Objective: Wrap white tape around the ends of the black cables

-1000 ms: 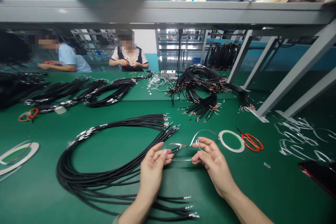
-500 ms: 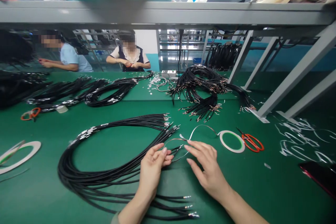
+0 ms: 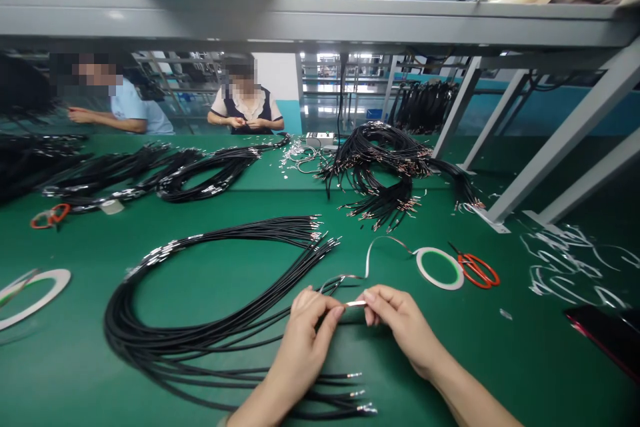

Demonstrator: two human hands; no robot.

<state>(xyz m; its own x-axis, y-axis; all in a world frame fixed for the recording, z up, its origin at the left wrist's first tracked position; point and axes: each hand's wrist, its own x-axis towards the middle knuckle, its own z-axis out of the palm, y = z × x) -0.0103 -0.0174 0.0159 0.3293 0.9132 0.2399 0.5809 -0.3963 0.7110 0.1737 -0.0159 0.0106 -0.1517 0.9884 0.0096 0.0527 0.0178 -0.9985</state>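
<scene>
My left hand (image 3: 310, 330) is closed in a pinch at one end of a short stretch of narrow tape (image 3: 356, 303). My right hand (image 3: 400, 320) pinches the same tape a little to the right, thumb and forefinger together. Whether a cable end is also in my left fingers is hidden. A loose length of the tape curls up behind my hands and leads to a flat white tape roll (image 3: 419, 273) on the right. Beside and under my left hand lies a looped bundle of black cables (image 3: 165, 330) with bare metal ends.
Orange-handled scissors (image 3: 479, 271) lie against the roll; a second pair (image 3: 50, 216) is at far left, above another roll (image 3: 50, 290). More cable bundles (image 3: 383, 140) line the back. White strips (image 3: 565, 260) and a phone-like dark object (image 3: 607, 340) lie right. Two people sit opposite.
My hands have come down slightly and closer together. My right hand, spread before, now pinches the tape, and my left fingers have turned over and closed on it.
</scene>
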